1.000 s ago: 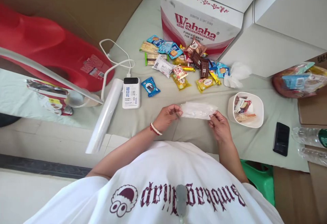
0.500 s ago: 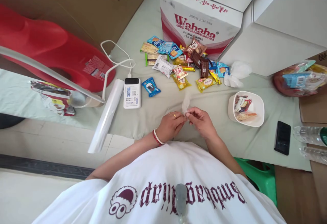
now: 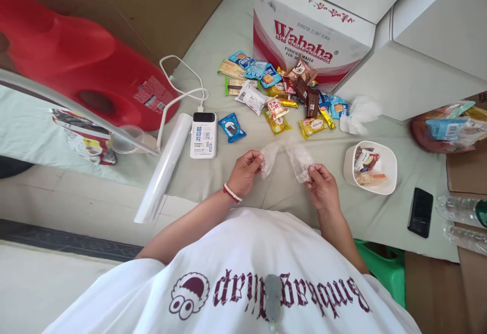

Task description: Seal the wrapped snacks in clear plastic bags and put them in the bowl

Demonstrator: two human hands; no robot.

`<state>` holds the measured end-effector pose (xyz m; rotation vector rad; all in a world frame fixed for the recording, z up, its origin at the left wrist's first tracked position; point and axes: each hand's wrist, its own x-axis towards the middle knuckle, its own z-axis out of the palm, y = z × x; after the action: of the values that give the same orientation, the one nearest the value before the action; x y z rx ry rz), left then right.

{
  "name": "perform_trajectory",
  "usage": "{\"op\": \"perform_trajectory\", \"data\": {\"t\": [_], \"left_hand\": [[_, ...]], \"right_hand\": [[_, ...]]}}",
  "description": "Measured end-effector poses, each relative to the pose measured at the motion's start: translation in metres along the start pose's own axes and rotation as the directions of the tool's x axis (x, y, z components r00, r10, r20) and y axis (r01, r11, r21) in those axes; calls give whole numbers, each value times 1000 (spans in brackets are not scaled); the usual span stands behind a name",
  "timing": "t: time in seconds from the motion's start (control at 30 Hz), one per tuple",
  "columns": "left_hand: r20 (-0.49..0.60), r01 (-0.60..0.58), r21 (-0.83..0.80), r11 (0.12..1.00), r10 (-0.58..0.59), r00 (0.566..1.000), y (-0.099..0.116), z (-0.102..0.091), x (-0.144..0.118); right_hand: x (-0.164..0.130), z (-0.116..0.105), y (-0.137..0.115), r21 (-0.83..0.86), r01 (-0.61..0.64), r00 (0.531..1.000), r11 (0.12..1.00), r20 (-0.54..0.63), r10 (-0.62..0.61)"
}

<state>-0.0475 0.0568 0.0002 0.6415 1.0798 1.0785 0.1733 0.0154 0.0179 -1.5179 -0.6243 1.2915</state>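
Both my hands hold a thin clear plastic bag [image 3: 283,154] above the pale green cloth [image 3: 236,176]. My left hand [image 3: 244,171], with a bead bracelet at the wrist, pinches one end of the bag. Its other end is pinched by my right hand [image 3: 322,187]. The bag arches up between them, crumpled and slack. Just beyond it lies a heap of small snack packets [image 3: 283,98] in blue, yellow and brown wrappers. A white bowl [image 3: 388,164] with a few packets in it sits to the right of my right hand.
A white power bank [image 3: 204,135] with a cable and a roll of clear bags [image 3: 164,167] lie to the left. A Wahaha carton [image 3: 312,39], a red plastic object [image 3: 72,65], a black phone [image 3: 420,212], water bottles [image 3: 460,211] and a snack bag [image 3: 449,123] surround the spot.
My hands, pinched together on the folded bag half a second ago, have drawn apart again, stretching the bag between them. The view has shifted slightly.
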Motion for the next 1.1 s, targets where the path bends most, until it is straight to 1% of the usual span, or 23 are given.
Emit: {"op": "perform_trajectory", "data": {"t": [0.07, 0.17, 0.23, 0.27, 0.33, 0.4, 0.43, 0.47, 0.5, 0.53, 0.57, 0.6, 0.63, 0.67, 0.7, 0.73, 0.77, 0.83, 0.9, 0.93, 0.97, 1.03, 1.1], "left_hand": [[-10, 16, -62, 998, -16, 1000, 0, -7, 0], [16, 25, -63, 998, -24, 1000, 4, -20, 1], [96, 22, 7, 1000, -22, 995, 10, -30, 4], [146, -8, 67, 998, -2, 989, 15, -35, 7], [217, -154, 235, 960, 102, 971, 25, -43, 11], [182, -347, 442, 827, 296, 938, 35, -45, 12], [145, -415, 541, 731, 405, 903, 38, -44, 10], [114, -449, 622, 641, 494, 862, 40, -40, 6], [102, -457, 677, 576, 542, 834, 39, -35, 1], [115, -450, 704, 550, 537, 836, 36, -28, -5], [149, -426, 707, 565, 470, 870, 32, -20, -12], [194, -376, 693, 615, 344, 919, 26, -11, -18], [238, -292, 668, 684, 176, 955, 19, -2, -22], [275, -186, 636, 749, 5, 961, 11, 6, -25], [306, -82, 597, 798, -132, 943, 5, 14, -27], [329, 1, 554, 832, -220, 918, -1, 20, -27], [345, 58, 507, 860, -264, 901, -6, 25, -26], [367, 82, 423, 902, -254, 895, -10, 32, -24], [378, 12, 396, 918, -174, 909, -7, 34, -22], [382, -55, 417, 907, -120, 916, -5, 34, -22], [388, -133, 457, 880, -63, 919, -2, 33, -22], [412, -272, 553, 788, 25, 911, 4, 33, -23], [444, -342, 620, 706, 43, 895, 6, 33, -24]], "right_hand": [[0, -14, 1, 10, -75, 997, 997, -22, 75], [-3, -37, -7, 17, -97, 992, 995, -84, 98], [-6, -53, -18, 18, -126, 990, 992, -61, 127], [-7, -60, -25, 5, -152, 988, 988, -30, 152], [-9, -70, -35, -51, -205, 978, 977, 28, 207], [-10, -71, -39, -103, -238, 968, 966, 56, 245], [-10, -69, -38, -115, -243, 966, 963, 61, 251], [-11, -65, -35, -116, -238, 967, 964, 62, 246], [-13, -60, -30, -111, -228, 970, 967, 63, 235], [-15, -54, -25, -103, -216, 972, 971, 68, 223], [-19, -48, -18, -96, -207, 973, 973, 79, 215], [-23, -42, -12, -94, -203, 972, 975, 100, 212], [-29, -36, -5, -98, -204, 967, 974, 132, 216], [-35, -31, 0, -111, -209, 958, 972, 178, 227], [-42, -27, 5, -130, -215, 941, 968, 236, 241], [-48, -24, 8, -155, -218, 918, 964, 302, 256], [-54, -22, 11, -181, -216, 890, 959, 367, 270], [-62, -21, 12, -237, -191, 836, 953, 469, 284], [-63, -24, 8, -302, -110, 805, 947, 531, 263], [-61, -25, 5, -338, -37, 810, 940, 540, 227], [-57, -27, 2, -372, 52, 830, 927, 533, 167], [-46, -27, -4, -415, 239, 879, 878, 476, -15], [-34, -21, -7, -417, 372, 892, 829, 409, -194]]}}
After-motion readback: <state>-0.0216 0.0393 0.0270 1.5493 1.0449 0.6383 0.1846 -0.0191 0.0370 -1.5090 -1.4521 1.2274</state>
